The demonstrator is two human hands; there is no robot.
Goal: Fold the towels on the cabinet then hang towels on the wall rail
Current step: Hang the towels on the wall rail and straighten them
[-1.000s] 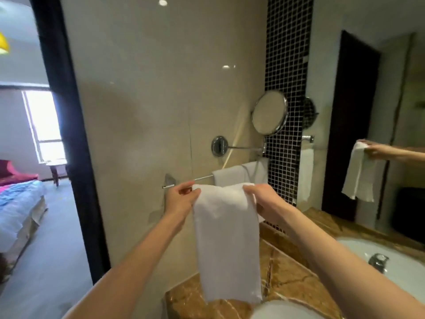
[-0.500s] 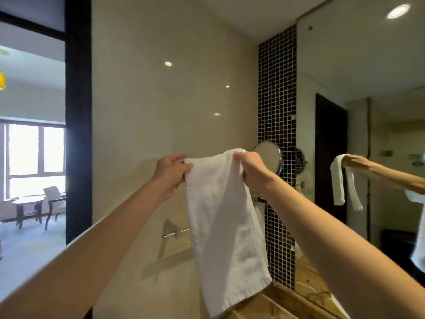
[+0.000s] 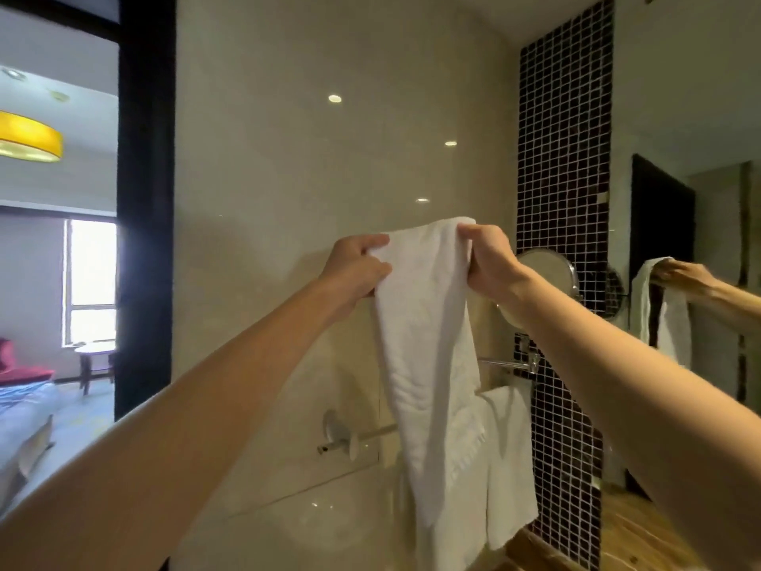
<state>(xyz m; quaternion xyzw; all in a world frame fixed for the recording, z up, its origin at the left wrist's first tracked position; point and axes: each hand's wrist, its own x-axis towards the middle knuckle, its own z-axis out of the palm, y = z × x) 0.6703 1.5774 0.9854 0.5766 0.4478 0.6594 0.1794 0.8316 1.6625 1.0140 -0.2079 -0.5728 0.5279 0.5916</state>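
Lifted since a second ago, when its top edge sat at rail height, the white towel [image 3: 424, 344] is now held high above the wall rail [image 3: 370, 432], with its lower end draping in front of the bar. From the head view, the left hand [image 3: 356, 272] pinches the towel's top left corner. The right hand [image 3: 490, 261] grips the top right edge, fingers curled into the cloth. A second white towel [image 3: 508, 459] hangs on the rail just behind; the two may be touching, but the overlap hides it. A round mirror [image 3: 547, 269] sits behind the right wrist.

Glossy beige wall [image 3: 288, 158], black mosaic tile strip [image 3: 564, 179], bright window [image 3: 92, 278], yellow lamp [image 3: 29, 138]
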